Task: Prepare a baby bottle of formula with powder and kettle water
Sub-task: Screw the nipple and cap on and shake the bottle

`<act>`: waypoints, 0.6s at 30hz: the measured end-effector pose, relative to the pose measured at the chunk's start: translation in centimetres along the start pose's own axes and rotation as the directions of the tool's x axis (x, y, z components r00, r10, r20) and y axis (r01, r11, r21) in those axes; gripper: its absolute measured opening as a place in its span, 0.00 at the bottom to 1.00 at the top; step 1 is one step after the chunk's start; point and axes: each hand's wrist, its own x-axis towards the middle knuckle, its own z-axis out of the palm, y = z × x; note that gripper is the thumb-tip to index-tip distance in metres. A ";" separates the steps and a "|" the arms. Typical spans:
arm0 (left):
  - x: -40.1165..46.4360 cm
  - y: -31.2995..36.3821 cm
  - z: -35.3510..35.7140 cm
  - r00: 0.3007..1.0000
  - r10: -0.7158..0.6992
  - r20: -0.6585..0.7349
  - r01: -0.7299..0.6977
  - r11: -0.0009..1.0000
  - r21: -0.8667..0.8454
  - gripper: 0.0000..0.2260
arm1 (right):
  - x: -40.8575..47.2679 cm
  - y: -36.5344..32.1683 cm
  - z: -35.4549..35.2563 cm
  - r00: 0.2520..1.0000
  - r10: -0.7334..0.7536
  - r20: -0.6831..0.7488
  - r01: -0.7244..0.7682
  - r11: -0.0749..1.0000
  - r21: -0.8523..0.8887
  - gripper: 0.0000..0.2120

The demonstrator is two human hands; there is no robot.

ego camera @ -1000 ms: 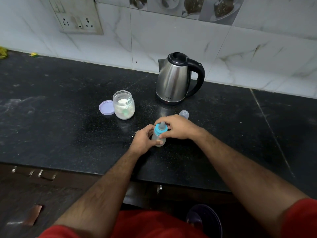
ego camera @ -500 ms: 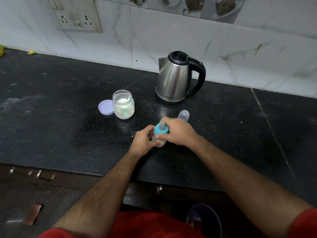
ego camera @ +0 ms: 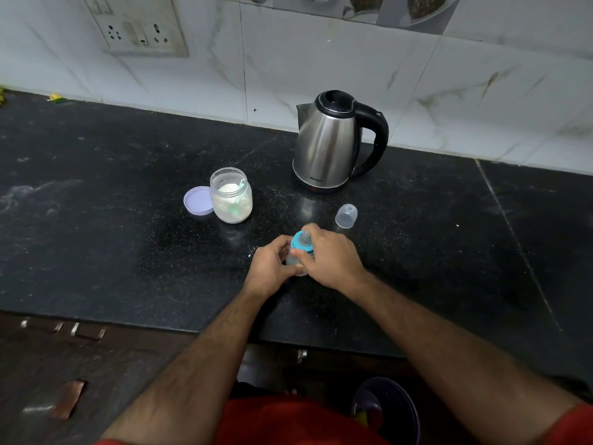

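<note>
The left grip (ego camera: pixel 271 266) is wrapped around the body of the bottle (ego camera: pixel 296 256), thumb and fingers closed on its clear lower part. The right grip (ego camera: pixel 332 258) is clenched over the bottle's blue collar (ego camera: pixel 301 242), fingers curled round the far side and the thumb on the near side, with the teat (ego camera: pixel 305 235) poking out above them. The bottle stands upright on the black table (ego camera: pixel 112 252), near its front edge, held between both hands.

Just beyond the right hand, a clear cap (ego camera: pixel 346 215) lies on the table, apart from the bottle. Behind the cap stands a steel kettle (ego camera: pixel 327 146) with a black lid and handle, the handle turned to the right, close to the tiled wall (ego camera: pixel 321 53). To the left of the kettle is an open jar (ego camera: pixel 231 200) of white powder with a pale green scoop inside. A lilac lid (ego camera: pixel 198 200) lies touching the jar's left side. A socket plate (ego camera: pixel 138 27) is set in the wall at the upper left.
</note>
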 end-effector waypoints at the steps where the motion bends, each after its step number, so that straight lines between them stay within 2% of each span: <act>1: 0.0 0.0 0.0 1.000 0.009 -0.009 -0.009 1.000 0.023 0.21 | -0.2 -0.4 0.4 0.998 0.044 -0.035 -0.044 0.999 0.010 0.19; 6: -0.3 0.0 0.2 0.998 0.030 -0.046 -0.027 0.998 0.064 0.18 | -0.8 -2.2 1.6 0.966 0.225 -0.126 -0.218 0.974 0.065 0.19; 11: -0.5 0.4 0.1 0.999 0.020 -0.032 -0.017 0.998 0.066 0.18 | -0.9 -2.5 1.0 0.962 0.246 -0.114 -0.243 0.969 0.045 0.20; 16: -0.5 1.0 -0.1 1.000 0.001 -0.017 0.000 0.998 0.064 0.20 | -0.9 -1.0 0.2 0.979 0.203 0.008 -0.203 0.971 0.124 0.26; 18: -0.5 1.0 -0.1 1.000 -0.008 -0.012 0.009 0.999 0.044 0.21 | -0.6 -0.3 -0.6 0.973 0.221 0.062 -0.228 0.956 0.185 0.35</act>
